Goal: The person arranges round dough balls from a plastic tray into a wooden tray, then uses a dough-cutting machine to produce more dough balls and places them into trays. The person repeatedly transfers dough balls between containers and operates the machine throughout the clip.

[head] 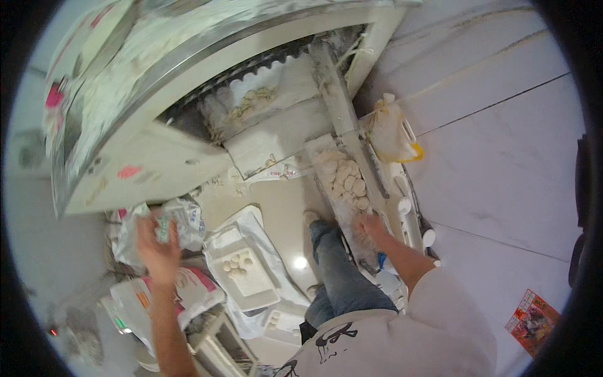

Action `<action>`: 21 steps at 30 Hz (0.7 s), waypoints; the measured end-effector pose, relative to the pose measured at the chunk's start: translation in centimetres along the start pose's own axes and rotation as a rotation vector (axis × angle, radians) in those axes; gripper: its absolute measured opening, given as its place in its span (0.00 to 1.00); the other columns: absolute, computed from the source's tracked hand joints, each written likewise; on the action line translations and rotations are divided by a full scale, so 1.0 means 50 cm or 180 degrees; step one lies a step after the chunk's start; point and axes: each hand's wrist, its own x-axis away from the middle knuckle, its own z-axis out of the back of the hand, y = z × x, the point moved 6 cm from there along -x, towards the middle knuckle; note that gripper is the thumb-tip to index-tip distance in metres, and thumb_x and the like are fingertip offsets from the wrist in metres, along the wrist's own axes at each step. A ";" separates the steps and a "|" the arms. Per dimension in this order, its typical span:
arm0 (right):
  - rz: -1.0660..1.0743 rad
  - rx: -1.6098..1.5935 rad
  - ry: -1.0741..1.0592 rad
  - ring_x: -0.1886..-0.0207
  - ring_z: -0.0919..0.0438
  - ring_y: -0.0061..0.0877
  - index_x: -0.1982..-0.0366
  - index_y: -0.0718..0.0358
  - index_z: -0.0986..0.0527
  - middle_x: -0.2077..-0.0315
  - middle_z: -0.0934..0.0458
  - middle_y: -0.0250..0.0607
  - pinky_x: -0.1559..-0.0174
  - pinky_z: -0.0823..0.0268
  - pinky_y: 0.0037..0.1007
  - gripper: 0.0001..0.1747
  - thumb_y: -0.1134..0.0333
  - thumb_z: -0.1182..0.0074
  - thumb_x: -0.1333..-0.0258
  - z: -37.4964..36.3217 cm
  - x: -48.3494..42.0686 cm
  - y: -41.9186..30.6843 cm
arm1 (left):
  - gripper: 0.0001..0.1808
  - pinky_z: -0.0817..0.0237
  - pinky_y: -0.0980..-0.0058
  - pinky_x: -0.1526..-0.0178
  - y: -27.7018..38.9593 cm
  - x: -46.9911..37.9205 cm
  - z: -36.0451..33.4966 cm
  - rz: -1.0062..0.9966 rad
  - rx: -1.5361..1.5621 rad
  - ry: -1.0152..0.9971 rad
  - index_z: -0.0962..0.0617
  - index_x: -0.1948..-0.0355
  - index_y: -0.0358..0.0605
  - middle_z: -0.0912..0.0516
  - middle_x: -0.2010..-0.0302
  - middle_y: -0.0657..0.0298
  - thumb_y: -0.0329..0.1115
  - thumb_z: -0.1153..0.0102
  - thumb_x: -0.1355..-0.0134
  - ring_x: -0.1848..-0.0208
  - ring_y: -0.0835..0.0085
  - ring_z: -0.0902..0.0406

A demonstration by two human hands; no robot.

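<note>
My left hand [159, 249] is raised on the left with its fingers apart, in front of a crumpled plastic bag [191, 219]. Nothing clear shows in its grasp. My right hand [370, 225] reaches down into the lower end of a long floured tray [346, 226]. Its fingers are blurred and partly hidden, so whether they grip something is unclear. Several round, flour-dusted dough pieces [346, 176] are heaped in that tray, just beyond the right hand.
A flour-dusted machine [287, 118] with a pale frame stands ahead. A plastic jug [393, 134] is on the right. White trays [264, 299], one holding small dough balls [235, 265], lie on a white sheet [278, 264]. Printed sacks [198, 287] sit at left.
</note>
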 end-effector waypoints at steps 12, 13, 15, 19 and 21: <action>-0.0006 -0.2511 0.1156 0.80 0.45 0.27 0.82 0.58 0.40 0.83 0.40 0.33 0.72 0.49 0.34 0.19 0.62 0.56 0.36 0.266 -0.495 -0.337 | 0.21 0.35 0.56 0.71 0.046 -0.563 -0.115 -0.2413 -0.1152 -0.0349 0.32 0.65 0.39 0.30 0.68 0.50 0.36 0.32 0.49 0.69 0.47 0.28; 0.0059 -0.2451 0.1349 0.80 0.46 0.27 0.81 0.59 0.41 0.83 0.41 0.33 0.72 0.50 0.33 0.19 0.62 0.56 0.36 0.278 -0.508 -0.345 | 0.20 0.38 0.57 0.72 0.052 -0.561 -0.120 -0.2482 -0.1076 -0.0299 0.32 0.66 0.39 0.31 0.69 0.49 0.36 0.33 0.49 0.71 0.46 0.30; -0.0335 -0.3919 0.1096 0.80 0.43 0.25 0.81 0.60 0.37 0.82 0.36 0.34 0.72 0.47 0.32 0.18 0.63 0.56 0.35 0.264 -0.529 -0.359 | 0.21 0.43 0.60 0.72 0.061 -0.563 -0.120 -0.2395 -0.0945 -0.0382 0.35 0.68 0.41 0.36 0.72 0.51 0.37 0.33 0.48 0.71 0.49 0.34; -0.1022 -0.4977 0.0675 0.56 0.21 0.27 0.54 0.62 0.24 0.61 0.19 0.38 0.51 0.29 0.29 0.18 0.55 0.52 0.33 0.229 -0.558 -0.359 | 0.21 0.45 0.60 0.70 0.056 -0.567 -0.116 -0.2355 -0.0962 -0.0469 0.36 0.68 0.42 0.39 0.73 0.54 0.40 0.35 0.45 0.70 0.54 0.38; -0.0958 -0.4944 0.0478 0.55 0.21 0.29 0.53 0.64 0.25 0.58 0.20 0.41 0.51 0.28 0.30 0.20 0.55 0.52 0.33 0.220 -0.589 -0.345 | 0.20 0.47 0.58 0.69 0.047 -0.564 -0.117 -0.2338 -0.0951 -0.0534 0.35 0.67 0.40 0.40 0.73 0.55 0.41 0.37 0.42 0.70 0.54 0.38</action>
